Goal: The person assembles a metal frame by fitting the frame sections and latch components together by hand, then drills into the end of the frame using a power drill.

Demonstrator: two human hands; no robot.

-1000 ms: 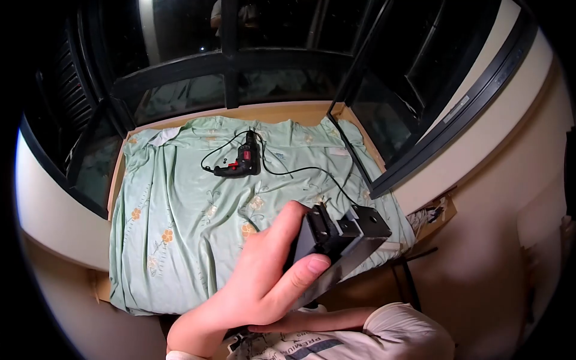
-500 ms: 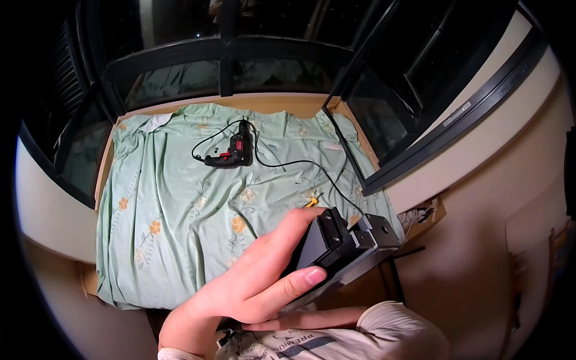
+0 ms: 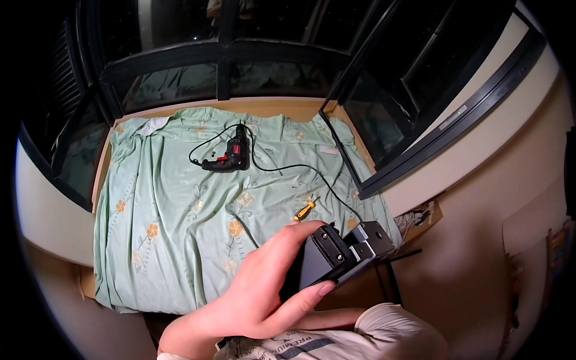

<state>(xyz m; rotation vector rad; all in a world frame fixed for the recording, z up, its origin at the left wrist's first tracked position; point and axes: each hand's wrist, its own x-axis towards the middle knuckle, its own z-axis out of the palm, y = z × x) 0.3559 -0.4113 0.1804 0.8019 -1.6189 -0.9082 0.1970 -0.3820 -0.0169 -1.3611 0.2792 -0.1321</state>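
My left hand (image 3: 264, 279) is wrapped round a black box-shaped device (image 3: 327, 255), thumb on the near side and fingers over the far side. The device is tilted and has two screws on its end face. A grey metal bracket (image 3: 377, 237) with a round hole extends beyond it on the right. My right forearm (image 3: 336, 317) reaches leftward below the device, and the hand and its fingers are hidden behind my left hand. Just beyond my left fingertips, a yellow-and-black screwdriver (image 3: 306, 210) lies on the green flowered cloth (image 3: 180, 240).
A black-and-red corded drill (image 3: 234, 153) lies farther back on the cloth, its black cord (image 3: 300, 165) running toward the right edge. Dark window frames (image 3: 225, 66) stand behind, with an open window sash (image 3: 414, 138) at right. An open box (image 3: 423, 219) sits beside the cloth.
The device and my left hand have shifted slightly down and tilted, showing more of the screwed end face. More of the screwdriver is uncovered. The drill lies where it was.
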